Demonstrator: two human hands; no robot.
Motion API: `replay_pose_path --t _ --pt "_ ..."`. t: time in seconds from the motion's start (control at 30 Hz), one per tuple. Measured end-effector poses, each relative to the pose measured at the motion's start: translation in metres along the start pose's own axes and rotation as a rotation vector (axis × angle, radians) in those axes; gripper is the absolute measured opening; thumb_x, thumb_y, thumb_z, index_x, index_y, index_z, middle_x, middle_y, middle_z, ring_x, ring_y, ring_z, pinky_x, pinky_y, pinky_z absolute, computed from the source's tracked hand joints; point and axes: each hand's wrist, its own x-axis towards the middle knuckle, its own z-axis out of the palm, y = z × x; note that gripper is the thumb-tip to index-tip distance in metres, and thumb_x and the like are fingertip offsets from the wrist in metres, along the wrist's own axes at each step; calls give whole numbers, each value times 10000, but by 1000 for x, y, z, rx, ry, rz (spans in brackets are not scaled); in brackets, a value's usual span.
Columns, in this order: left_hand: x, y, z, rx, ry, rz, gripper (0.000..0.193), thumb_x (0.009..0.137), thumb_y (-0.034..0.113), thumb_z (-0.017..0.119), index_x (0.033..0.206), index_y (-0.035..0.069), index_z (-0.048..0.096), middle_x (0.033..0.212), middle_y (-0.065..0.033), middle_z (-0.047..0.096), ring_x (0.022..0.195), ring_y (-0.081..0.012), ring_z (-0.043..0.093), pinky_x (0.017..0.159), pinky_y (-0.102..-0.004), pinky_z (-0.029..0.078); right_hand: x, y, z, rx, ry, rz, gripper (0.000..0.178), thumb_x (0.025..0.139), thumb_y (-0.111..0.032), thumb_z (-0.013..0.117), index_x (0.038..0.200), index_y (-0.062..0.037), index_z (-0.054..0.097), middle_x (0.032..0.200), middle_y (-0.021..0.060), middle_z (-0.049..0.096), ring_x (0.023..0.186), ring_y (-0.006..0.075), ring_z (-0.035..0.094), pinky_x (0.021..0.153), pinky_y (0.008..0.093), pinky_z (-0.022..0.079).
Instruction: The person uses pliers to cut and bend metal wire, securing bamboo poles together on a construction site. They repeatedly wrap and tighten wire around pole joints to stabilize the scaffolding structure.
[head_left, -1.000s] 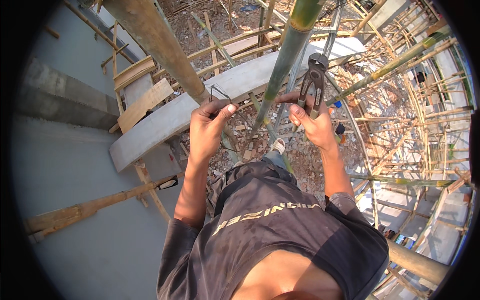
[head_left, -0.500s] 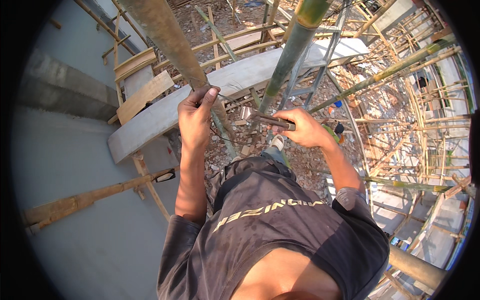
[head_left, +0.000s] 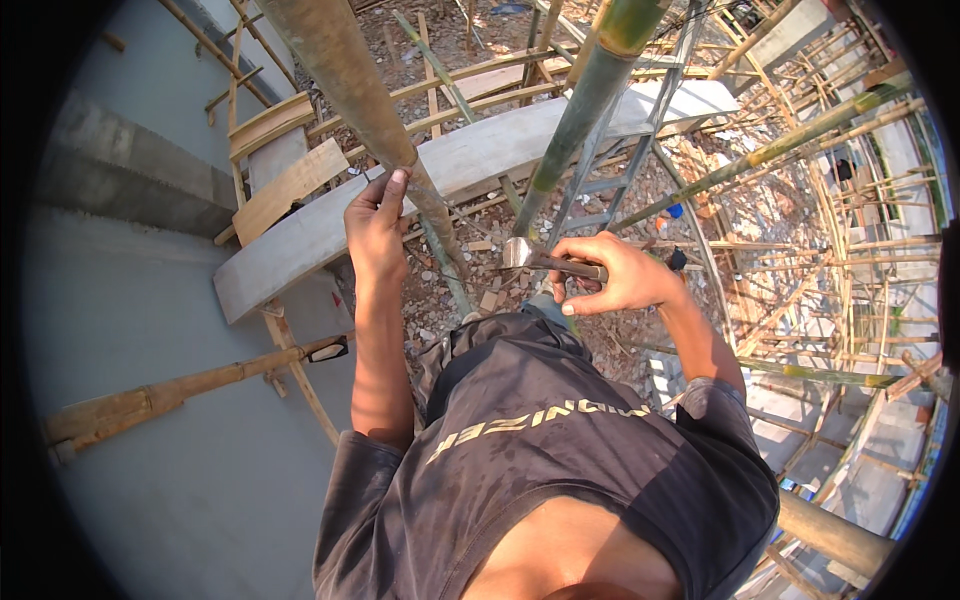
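grasping pliers (head_left: 548, 260), the right hand (head_left: 622, 276) has the handles between fingers and thumb, the metal head (head_left: 517, 252) jutting left beyond the fingertips. the left hand (head_left: 377, 228) presses thumb and forefinger together beside the brown bamboo pole (head_left: 362, 90); whether they pinch anything, i cannot tell.

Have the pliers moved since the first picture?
Yes: the pliers have moved down and left, from beside the green bamboo pole to near its lower end.
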Motion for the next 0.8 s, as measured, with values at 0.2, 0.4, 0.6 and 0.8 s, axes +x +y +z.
replay_pose_path --t 0.2,0.4,0.6,0.8 --pt "-2 -15 -8 40 75 -22 216 974 189 696 1062 -2 745 668 91 507 555 -6 320 495 -224 245 -4 -8 3 83 117 95 229 850 -91 654 1067 -18 644 819 50 726 798 123 663 736 295 515" --pt "-5 -33 -12 34 48 79 223 972 175 699 1078 -17 740 790 43 589 742 -44 462 684 -233 365 -14 -7 12 184 238 -51 249 898 -176 629 1080 -5 639 816 53 704 747 118 617 721 299 496" --pt "-6 -38 -19 -2 31 -11 214 970 167 700 1060 -23 743 820 43 586 770 -61 462 728 -231 364 -21 8 16 455 269 -27 322 982 -222 624 1202 12 609 893 62 672 764 126 627 691 296 520" --pt "-1 -36 -22 99 126 261 223 956 236 720 1027 26 741 752 87 506 608 -23 307 527 -206 231 -16 21 28 685 248 193 291 1019 -207 596 1139 57 572 773 -2 491 627 63 447 595 261 422"
